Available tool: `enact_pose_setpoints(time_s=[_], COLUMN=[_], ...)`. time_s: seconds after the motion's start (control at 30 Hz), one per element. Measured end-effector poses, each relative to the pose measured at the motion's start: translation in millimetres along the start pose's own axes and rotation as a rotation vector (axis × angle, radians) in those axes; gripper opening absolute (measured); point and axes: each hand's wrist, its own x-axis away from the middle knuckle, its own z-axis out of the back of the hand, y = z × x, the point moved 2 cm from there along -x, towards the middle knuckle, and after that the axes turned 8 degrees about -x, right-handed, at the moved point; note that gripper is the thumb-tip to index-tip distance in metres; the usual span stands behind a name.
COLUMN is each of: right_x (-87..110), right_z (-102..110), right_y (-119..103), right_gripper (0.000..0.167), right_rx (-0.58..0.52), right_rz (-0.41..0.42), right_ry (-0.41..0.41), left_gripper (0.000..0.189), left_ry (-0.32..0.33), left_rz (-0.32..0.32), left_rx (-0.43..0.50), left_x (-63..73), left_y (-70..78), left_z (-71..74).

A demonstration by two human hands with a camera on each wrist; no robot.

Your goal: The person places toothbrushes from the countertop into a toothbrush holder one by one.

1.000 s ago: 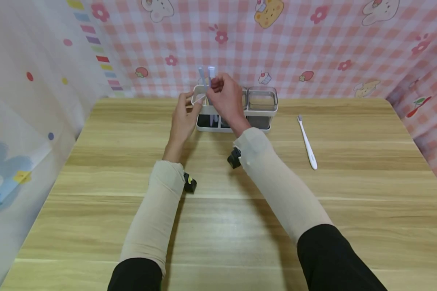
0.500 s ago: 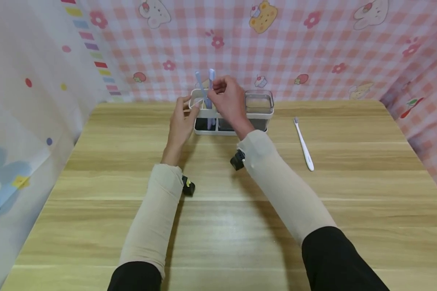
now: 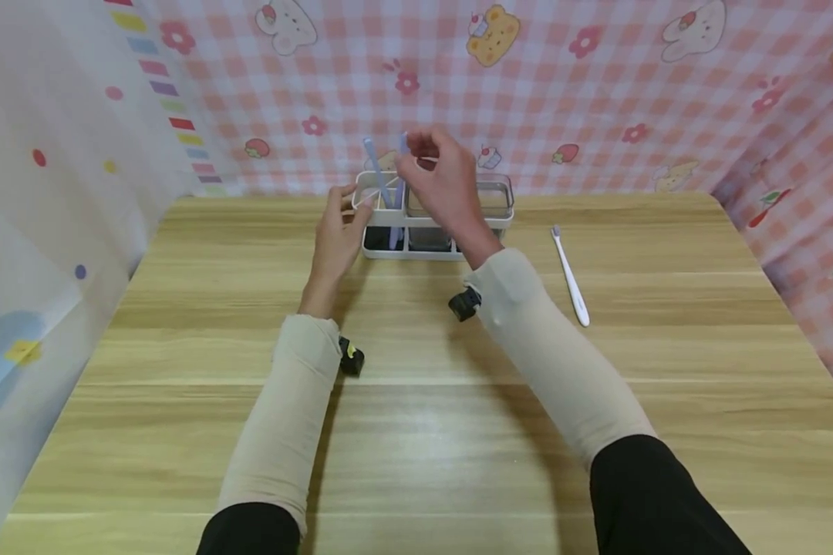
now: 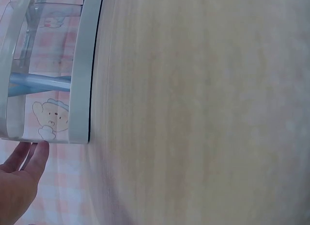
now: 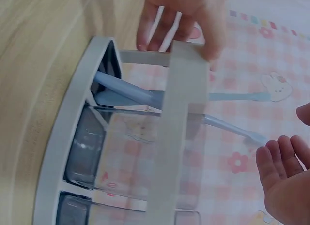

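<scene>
A white toothbrush holder [image 3: 426,220] with clear cups stands at the back of the table. Two pale blue toothbrushes lean in its left compartment, heads up: one toothbrush [image 5: 237,96] tilts left in the head view, the other toothbrush [image 5: 227,124] stands nearer my right hand. My left hand [image 3: 338,233] grips the holder's left end by the upper rim, thumb in front; its fingers also touch that end in the left wrist view. Beside the second brush's head is my right hand [image 3: 446,179], its thumb and fingers [image 5: 269,162] apart with nothing between them.
A white toothbrush [image 3: 571,277] lies on the wooden table [image 3: 416,432] to the right of the holder. Clear cups [image 5: 140,157] fill the holder's other compartments. A pink checked cloth [image 3: 361,69] hangs right behind the table's back edge.
My right hand has come off the second blue toothbrush, its thumb and fingers parting as it shifts right. The left hand stays on the holder. The head view has shifted slightly.
</scene>
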Motion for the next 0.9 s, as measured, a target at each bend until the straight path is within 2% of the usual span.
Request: enact_pose_setpoints(time_s=[0.13, 0.3, 0.5, 0.63, 0.9], right_x=[-0.5, 0.5, 3.9, 5.3, 7.5], right_z=[6.2, 16.7, 35.4, 47.8, 68.6], right_y=[-7.5, -13.6, -15.0, -15.0, -18.5], right_gripper=[0.031, 0.037, 0.047, 0.052, 0.049], right_rx=[0.059, 0.134, 0.229, 0.278, 0.331], right_rz=[0.016, -0.003, -0.051, -0.037, 0.035], right_ry=[0.003, 0.002, 0.066, 0.109, 0.157], left_gripper=[0.044, 0.045, 0.045, 0.045, 0.048], left_ry=[0.000, -0.001, -0.014, -0.021, -0.024], left_rz=[-0.002, 0.003, 0.010, 0.013, 0.011], left_rx=[0.004, -0.002, 0.003, 0.000, 0.001], left_x=[0.6, 1.2, 2.3, 3.0, 2.1], left_y=[0.5, 0.5, 0.4, 0.3, 0.3], left_z=[0.5, 0.9, -0.2, -1.1, 1.0])
